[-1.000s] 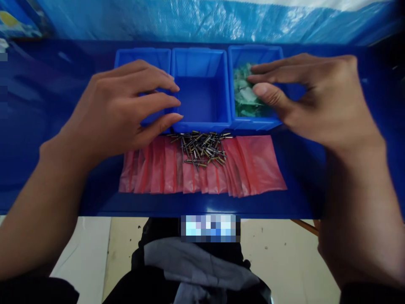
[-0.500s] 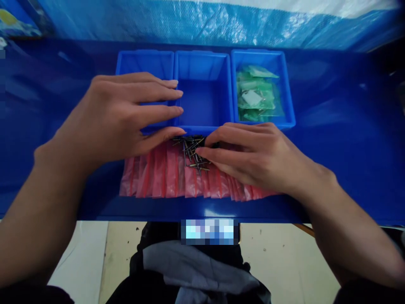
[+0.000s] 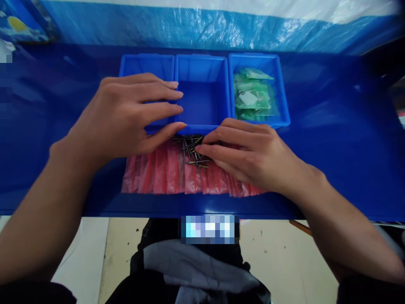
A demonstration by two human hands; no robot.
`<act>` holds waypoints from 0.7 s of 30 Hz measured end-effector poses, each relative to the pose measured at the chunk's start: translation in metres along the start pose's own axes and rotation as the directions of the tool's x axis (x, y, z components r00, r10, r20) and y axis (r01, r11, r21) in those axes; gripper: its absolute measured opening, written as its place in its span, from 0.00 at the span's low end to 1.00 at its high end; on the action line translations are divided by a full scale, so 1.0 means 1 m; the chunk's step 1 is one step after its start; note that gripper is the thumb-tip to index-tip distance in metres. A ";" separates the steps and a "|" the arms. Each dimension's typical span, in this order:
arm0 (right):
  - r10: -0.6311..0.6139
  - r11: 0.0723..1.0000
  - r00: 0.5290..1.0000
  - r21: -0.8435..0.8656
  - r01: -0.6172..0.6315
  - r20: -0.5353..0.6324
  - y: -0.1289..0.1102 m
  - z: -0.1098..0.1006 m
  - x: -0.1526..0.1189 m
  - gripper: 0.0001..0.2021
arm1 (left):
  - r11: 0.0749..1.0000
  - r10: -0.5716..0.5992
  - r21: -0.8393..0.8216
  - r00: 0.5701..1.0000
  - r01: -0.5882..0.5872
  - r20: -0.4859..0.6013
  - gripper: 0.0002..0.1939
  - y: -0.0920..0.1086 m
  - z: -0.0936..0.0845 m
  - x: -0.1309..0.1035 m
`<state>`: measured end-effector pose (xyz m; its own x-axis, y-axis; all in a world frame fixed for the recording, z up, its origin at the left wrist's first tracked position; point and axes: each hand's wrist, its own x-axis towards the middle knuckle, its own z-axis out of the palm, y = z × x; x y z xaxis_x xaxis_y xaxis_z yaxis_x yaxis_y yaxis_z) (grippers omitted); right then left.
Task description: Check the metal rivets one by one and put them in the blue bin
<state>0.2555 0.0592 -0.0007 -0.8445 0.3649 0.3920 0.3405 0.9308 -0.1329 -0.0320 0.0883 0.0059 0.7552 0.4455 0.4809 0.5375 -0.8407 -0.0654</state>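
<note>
The rivets [image 3: 192, 153] are heaped on the red bags [image 3: 158, 177], just in front of the middle bin [image 3: 202, 101]. The near side of the heap is reached by the right hand [image 3: 253, 152], whose thumb and fingers are brought together at the rivets; whether any rivet is gripped between them cannot be told. Part of the heap and of the red bags is covered by that hand.

The left hand [image 3: 122, 116] is held palm down with its fingers loosely spread and its thumb apart. The left bin [image 3: 147, 63] is partly hidden by it, and its fingertips are pointed toward the middle bin; whether a rim is touched cannot be made out.

The red bags are laid in an overlapping row along the table [image 3: 341, 143]. Green bags [image 3: 253, 95] are piled in the right bin [image 3: 282, 95], with a white piece [image 3: 248, 98] seen among them.
</note>
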 end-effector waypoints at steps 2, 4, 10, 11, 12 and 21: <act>-0.002 1.000 1.000 -0.006 0.001 -0.029 0.000 -0.001 -0.001 0.08 | 1.000 0.002 -0.008 1.000 -0.002 -0.005 0.13 0.000 0.000 0.000; -0.008 1.000 0.997 -0.007 0.008 -0.080 0.000 -0.001 -0.002 0.07 | 1.000 0.010 -0.007 1.000 -0.010 -0.013 0.13 -0.001 0.001 0.000; 0.023 1.000 0.992 -0.008 -0.024 -0.127 0.001 -0.004 -0.003 0.06 | 0.999 0.044 0.001 0.999 -0.044 -0.031 0.13 -0.002 0.003 0.001; 0.012 1.000 0.995 -0.020 -0.014 -0.096 0.001 -0.004 -0.002 0.06 | 0.999 0.043 0.000 0.999 -0.043 -0.033 0.13 -0.002 0.003 0.001; -0.005 0.999 0.998 -0.037 0.003 -0.060 0.001 -0.004 -0.002 0.06 | 0.999 0.042 0.000 0.999 -0.042 -0.032 0.13 -0.001 0.003 0.002; -0.066 0.996 0.997 -0.058 0.068 0.026 0.000 0.004 -0.002 0.09 | 0.998 0.060 0.002 0.997 -0.060 -0.040 0.13 -0.001 0.002 0.003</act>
<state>0.2559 0.0587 -0.0049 -0.8756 0.3027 0.3764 0.3060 0.9506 -0.0526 -0.0292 0.0908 0.0052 0.7702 0.3819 0.5109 0.4923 -0.8652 -0.0954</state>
